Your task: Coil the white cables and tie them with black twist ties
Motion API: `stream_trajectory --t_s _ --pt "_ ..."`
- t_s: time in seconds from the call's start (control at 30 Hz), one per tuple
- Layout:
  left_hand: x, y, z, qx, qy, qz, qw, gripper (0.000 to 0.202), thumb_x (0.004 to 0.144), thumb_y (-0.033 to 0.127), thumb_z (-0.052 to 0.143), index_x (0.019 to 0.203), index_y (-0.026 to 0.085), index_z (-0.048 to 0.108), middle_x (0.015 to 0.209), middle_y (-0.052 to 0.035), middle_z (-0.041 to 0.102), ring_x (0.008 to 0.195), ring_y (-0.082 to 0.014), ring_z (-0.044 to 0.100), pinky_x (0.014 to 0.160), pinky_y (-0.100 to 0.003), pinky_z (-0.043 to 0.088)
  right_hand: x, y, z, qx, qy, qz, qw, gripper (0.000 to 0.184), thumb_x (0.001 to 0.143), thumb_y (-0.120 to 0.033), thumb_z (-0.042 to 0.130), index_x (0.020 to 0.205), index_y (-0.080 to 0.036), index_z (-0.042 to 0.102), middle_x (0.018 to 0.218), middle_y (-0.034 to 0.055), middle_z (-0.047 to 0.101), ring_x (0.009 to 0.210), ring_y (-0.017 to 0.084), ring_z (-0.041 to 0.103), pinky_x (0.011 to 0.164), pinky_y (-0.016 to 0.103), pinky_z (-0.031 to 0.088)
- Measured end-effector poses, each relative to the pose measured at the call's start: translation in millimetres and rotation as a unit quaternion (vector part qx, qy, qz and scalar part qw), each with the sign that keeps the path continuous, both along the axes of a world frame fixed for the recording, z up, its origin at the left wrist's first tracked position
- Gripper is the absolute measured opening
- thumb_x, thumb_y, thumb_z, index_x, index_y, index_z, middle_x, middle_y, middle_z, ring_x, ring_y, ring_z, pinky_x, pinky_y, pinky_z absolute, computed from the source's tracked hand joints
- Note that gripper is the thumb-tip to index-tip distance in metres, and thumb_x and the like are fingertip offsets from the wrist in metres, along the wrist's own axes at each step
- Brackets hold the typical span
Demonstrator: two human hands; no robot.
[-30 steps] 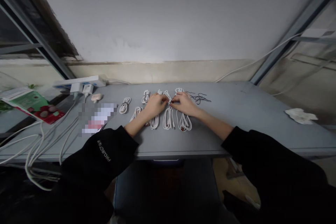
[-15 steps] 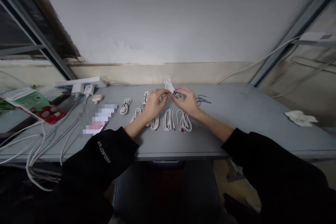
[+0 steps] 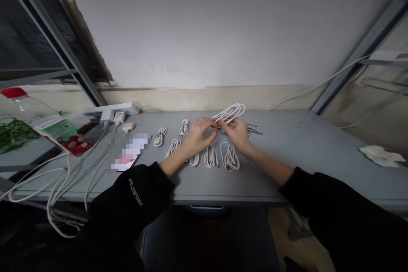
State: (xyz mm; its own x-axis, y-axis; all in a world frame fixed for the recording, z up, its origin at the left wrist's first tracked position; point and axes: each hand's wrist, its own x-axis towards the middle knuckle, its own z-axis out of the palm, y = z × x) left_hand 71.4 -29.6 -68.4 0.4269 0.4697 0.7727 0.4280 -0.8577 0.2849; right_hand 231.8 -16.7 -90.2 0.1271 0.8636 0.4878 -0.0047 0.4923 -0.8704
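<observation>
My left hand (image 3: 199,136) and my right hand (image 3: 237,134) meet above the middle of a grey table (image 3: 306,157). Between their fingers runs a white cable (image 3: 229,112), its long loops rising up and to the right. Several other white cables lie bundled in small coils in front of and beside my hands, such as one coil (image 3: 229,157) near my right wrist and another (image 3: 160,137) further left. A thin black cord tangle (image 3: 254,130) lies just right of my right hand.
A white power strip (image 3: 111,109) with a plugged-in charger stands at the table's back. Loose white cables (image 3: 63,187) hang over the front left edge. Nearby are a blurred package (image 3: 129,151), a plastic bottle (image 3: 28,106) and a crumpled tissue (image 3: 381,156).
The held cable has swung from standing upright to wide loops leaning right. Both hands have shifted slightly right. The whole view has moved, bringing a bottle in at the left.
</observation>
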Motion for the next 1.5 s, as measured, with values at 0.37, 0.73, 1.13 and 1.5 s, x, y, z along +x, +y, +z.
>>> stream_trajectory --t_s 0.37,0.73,1.13,1.5 --pt "12.1 -3.6 -1.9 -0.310 -0.130 -0.103 0.936 0.031 0.090 0.045 0.055 0.100 0.016 0.062 0.103 -0.0110 0.067 0.099 -0.0201 0.062 0.092 -0.035 0.048 -11.2 -32.4 7.3 0.123 -0.203 0.022 0.971 0.023 0.077 -0.028 0.064 0.098 -0.023 0.071 0.103 0.0055 0.073 0.092 0.022 0.069 0.085 0.043 0.057" --pt "6.3 0.2 -8.3 -0.314 -0.114 -0.049 0.941 0.030 0.087 0.038 0.054 0.069 0.015 0.059 0.063 -0.0010 0.060 0.061 -0.0125 0.052 0.060 -0.025 0.044 -5.3 -45.0 21.8 0.241 -0.336 -0.101 0.905 0.040 0.078 -0.045 0.066 0.111 -0.022 0.060 0.093 0.0094 0.066 0.071 0.020 0.060 0.064 0.036 0.051" --pt "4.5 -5.5 -2.1 -0.205 0.127 0.124 0.963 0.015 0.078 0.022 0.059 0.071 0.016 0.070 0.069 -0.0129 0.070 0.070 -0.0260 0.066 0.068 -0.037 0.047 -5.9 -42.4 17.7 0.193 -0.374 -0.048 0.906 0.025 0.096 -0.039 0.040 0.085 -0.024 0.056 0.062 -0.0018 0.055 0.050 0.012 0.050 0.055 0.027 0.043" --pt "-0.4 1.9 -2.8 -0.235 0.069 0.171 0.955 0.025 0.085 0.029 0.051 0.069 0.016 0.066 0.060 -0.0038 0.059 0.061 -0.0171 0.054 0.057 -0.027 0.031 28.2 -31.4 44.7 0.122 -0.234 0.000 0.965 0.047 0.097 -0.057 0.034 0.106 -0.023 0.064 0.071 0.0021 0.062 0.062 0.015 0.058 0.056 0.028 0.045"
